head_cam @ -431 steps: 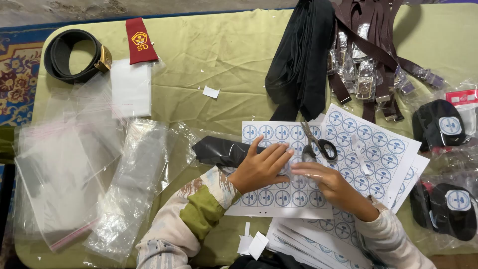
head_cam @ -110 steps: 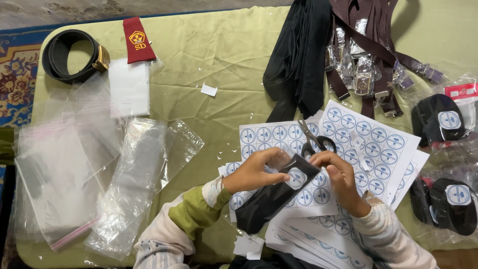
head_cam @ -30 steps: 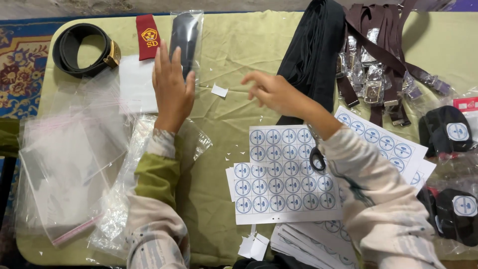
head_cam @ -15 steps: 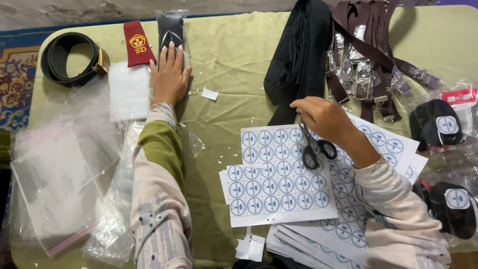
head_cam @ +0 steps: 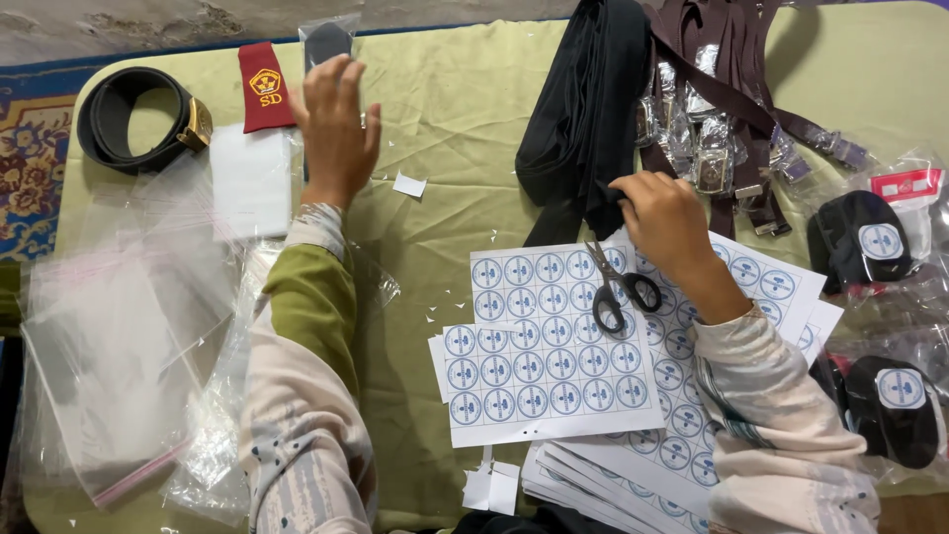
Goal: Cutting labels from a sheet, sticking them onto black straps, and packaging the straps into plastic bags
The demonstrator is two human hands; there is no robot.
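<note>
Right hand (head_cam: 664, 220) moved to pinch black cloth (head_cam: 583, 109), left hand (head_cam: 336, 129) spread flat, olive tablecloth (head_cam: 465, 109).

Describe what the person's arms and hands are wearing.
Both hands are bare, no gloves. The left hand has a ring on one finger. Left sleeve: pale patterned fabric with an olive-green band near a light cuff. Right sleeve: cream fabric with dark stripes near the wrist.
</note>
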